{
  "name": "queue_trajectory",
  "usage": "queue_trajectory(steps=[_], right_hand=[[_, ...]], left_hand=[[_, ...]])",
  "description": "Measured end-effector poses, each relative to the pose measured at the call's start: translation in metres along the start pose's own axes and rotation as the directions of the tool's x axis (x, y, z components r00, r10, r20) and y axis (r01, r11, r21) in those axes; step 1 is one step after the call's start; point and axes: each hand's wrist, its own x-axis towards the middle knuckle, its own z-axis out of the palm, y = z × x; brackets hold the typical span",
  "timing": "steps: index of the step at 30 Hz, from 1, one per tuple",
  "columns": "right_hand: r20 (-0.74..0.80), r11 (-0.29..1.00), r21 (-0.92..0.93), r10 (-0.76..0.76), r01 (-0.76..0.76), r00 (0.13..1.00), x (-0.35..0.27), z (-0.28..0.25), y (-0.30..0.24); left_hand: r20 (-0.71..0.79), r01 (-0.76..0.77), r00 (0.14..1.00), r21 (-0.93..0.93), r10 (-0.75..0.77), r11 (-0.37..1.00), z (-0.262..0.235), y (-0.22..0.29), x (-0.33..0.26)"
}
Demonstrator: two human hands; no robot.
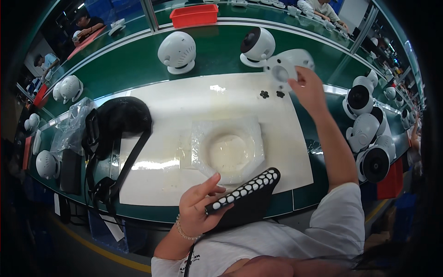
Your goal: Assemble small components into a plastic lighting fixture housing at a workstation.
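Note:
In my left hand [198,208], low at the table's near edge, is a slim black object with rows of white round dots [244,189]. It is tilted, and I cannot make out its kind. My right hand [311,90] reaches far forward, its fingers closed on a white plastic housing [288,61] with a round opening; motion blurs it a little. Just below the housing lie two small black flower-shaped pieces [264,94]. Between my hands a ring-shaped pad wrapped in clear film [199,147] rests on a white sheet [159,104].
A black bag with straps [122,115] lies at left, by crumpled clear plastic [69,127]. Round white devices [177,51] stand along the back; several more [364,131] crowd the right. Beyond is a red bin [194,16]. Other people work across the far side.

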Motion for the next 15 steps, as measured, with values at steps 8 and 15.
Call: queue_trajectory(steps=[8, 15], right_hand=[[-0.099, 0.836, -0.491, 0.225, -0.244, 0.969, 0.049, 0.062, 0.12], [0.043, 0.969, -0.231, -0.081, 0.089, 0.996, 0.064, 0.121, 0.006]], left_hand=[[0.043, -0.021, 0.999, 0.012, 0.021, 1.0, -0.01, -0.008, -0.009], [0.119, 0.086, 0.989, 0.027, -0.089, 0.996, -0.013, -0.011, -0.004]])
